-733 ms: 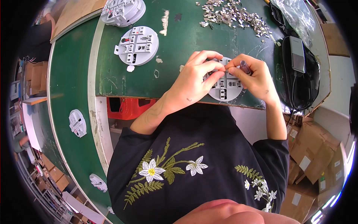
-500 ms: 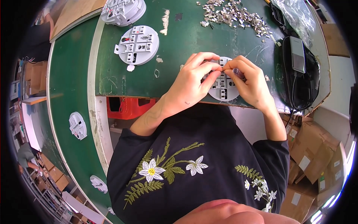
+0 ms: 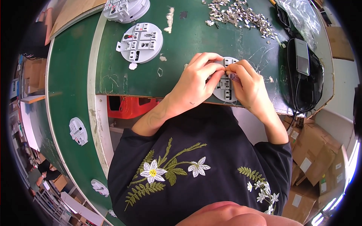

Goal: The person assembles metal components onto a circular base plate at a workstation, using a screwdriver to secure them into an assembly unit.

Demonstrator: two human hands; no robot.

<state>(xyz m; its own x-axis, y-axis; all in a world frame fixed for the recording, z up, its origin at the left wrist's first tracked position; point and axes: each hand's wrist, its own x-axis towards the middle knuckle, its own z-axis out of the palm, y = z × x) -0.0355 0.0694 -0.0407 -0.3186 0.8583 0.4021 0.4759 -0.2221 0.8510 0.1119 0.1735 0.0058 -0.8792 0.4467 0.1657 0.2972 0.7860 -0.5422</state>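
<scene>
A round light-grey plastic base with raised terminal blocks [image 3: 221,94] lies at the table's near edge, partly covered by my hands. My left hand [image 3: 196,79] reaches over its left side, thumb and forefinger pinched together. My right hand [image 3: 250,84] comes from the other side, its fingers closed. Both sets of fingertips meet over the middle of the base, and what they pinch is too small to make out. A purplish see-through thing [image 3: 234,77] shows by my right fingers; its kind is unclear.
Another grey base [image 3: 141,43] and a stack of them [image 3: 126,9] stand at the far left. Small metal clips [image 3: 241,17] lie heaped at the back. A black case with a grey power bank [image 3: 301,56] is at right. More bases [image 3: 78,131] sit on the green strip at left.
My right hand has turned a little and shifted slightly left, its fingers more curled. My left hand stays nearly in place over the base.
</scene>
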